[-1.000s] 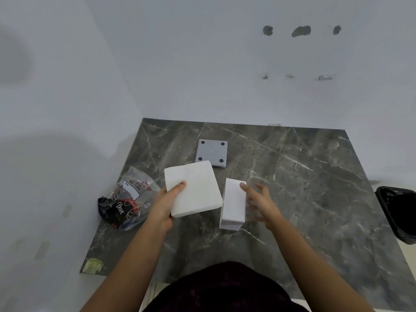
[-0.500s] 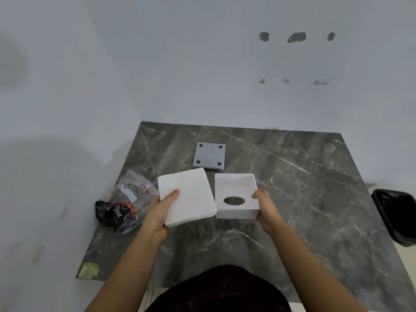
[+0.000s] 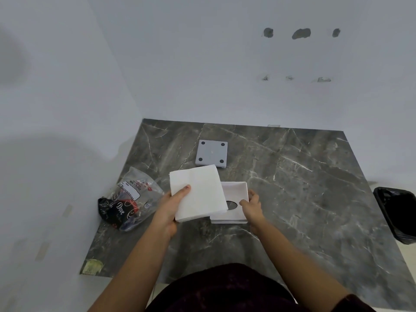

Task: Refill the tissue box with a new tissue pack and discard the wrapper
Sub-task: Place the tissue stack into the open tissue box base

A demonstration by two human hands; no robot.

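My left hand (image 3: 172, 204) grips a white stack of tissues (image 3: 198, 194) by its near left edge, thumb on top. The stack is tilted over the left part of the white tissue box (image 3: 236, 192), which lies upside down with its open bottom up and its oval slot partly visible inside. My right hand (image 3: 252, 207) holds the box's right wall, thumb inside the rim. The box's grey base plate (image 3: 211, 154) with four dark feet lies behind. The crumpled clear and dark wrapper (image 3: 128, 201) lies at the left.
The dark marble table (image 3: 292, 188) stands in a corner of white walls. A bin with a black liner (image 3: 396, 212) stands on the floor past the table's right edge. A yellowish sticker (image 3: 92, 265) marks the near left corner.
The box was turned from its side onto its top, open end up, and my right hand now holds it. My left hand moved the tissue stack right, over the box's left part.
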